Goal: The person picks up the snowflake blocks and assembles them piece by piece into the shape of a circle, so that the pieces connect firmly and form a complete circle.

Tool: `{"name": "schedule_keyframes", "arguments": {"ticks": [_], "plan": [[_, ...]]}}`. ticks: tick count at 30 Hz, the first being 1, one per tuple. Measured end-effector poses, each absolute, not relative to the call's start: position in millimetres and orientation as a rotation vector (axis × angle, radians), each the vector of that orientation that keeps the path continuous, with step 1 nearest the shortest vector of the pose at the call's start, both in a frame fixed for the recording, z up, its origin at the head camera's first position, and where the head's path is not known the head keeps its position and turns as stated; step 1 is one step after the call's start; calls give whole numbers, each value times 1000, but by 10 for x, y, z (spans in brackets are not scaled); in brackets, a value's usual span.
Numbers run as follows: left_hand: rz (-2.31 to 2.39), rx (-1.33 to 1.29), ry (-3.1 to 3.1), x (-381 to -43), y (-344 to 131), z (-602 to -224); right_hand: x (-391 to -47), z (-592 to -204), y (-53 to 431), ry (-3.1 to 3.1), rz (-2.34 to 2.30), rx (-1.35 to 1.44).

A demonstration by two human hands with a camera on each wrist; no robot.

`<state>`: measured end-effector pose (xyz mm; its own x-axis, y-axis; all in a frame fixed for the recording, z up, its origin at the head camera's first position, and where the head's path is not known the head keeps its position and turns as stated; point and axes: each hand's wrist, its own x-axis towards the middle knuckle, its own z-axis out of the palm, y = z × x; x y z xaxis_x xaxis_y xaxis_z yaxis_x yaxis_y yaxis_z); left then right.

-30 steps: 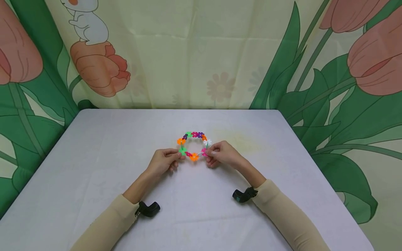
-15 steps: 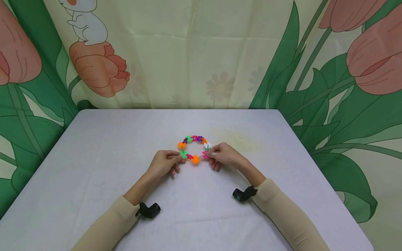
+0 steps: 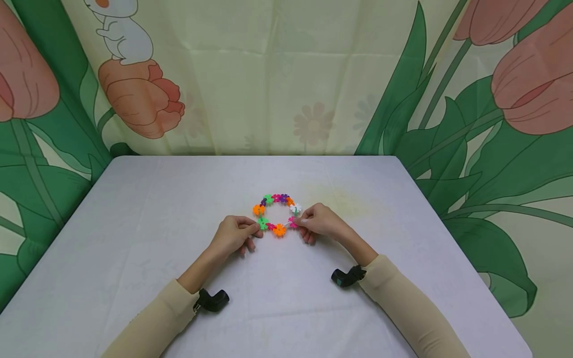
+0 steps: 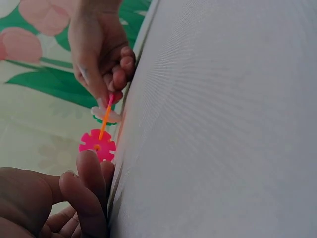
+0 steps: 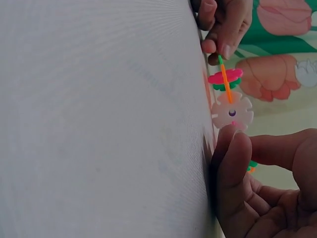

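A ring of interlocked flower-shaped plastic discs [image 3: 279, 230] lies flat at mid-table in the head view, in orange, green, pink, purple and white. My left hand [image 3: 235, 233] pinches the green disc [image 3: 262, 223] at its near left between thumb and fingertip. On the opposite side, my right hand [image 3: 320, 221] pinches a pink disc [image 3: 293, 222]. Seen from the left wrist, a pink disc [image 4: 97, 141] sits just beyond the fingertips. A white disc [image 5: 232, 105] shows edge-joined past the fingers in the right wrist view. Whether the ring touches the cloth is hard to tell.
White cloth [image 3: 277, 298] covers the table, with a faint yellowish stain right of the ring. Behind the far edge hangs a curtain [image 3: 268, 99] printed with tulips and a rabbit. Black wrist cameras [image 3: 214, 300] sit at both sleeve cuffs.
The ring has shifted slightly toward the person and come down toward the tabletop, with both hands keeping their pinch on it. In the last half second it has barely moved.
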<state>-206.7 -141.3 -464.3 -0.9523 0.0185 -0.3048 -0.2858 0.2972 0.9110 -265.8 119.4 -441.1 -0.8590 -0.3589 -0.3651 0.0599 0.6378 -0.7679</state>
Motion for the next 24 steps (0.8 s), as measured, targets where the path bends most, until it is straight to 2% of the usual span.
{"name": "schedule_keyframes", "arguments": {"ticks": [16, 24], "plan": [[1675, -220, 2357, -2101, -1457, -4645, -2683, -4364, 1248, 2289, -1157, -255], [1487, -133, 2620, -2112, -1720, -4471, -2735, -4305, 1451, 2423, -1125, -288]]}}
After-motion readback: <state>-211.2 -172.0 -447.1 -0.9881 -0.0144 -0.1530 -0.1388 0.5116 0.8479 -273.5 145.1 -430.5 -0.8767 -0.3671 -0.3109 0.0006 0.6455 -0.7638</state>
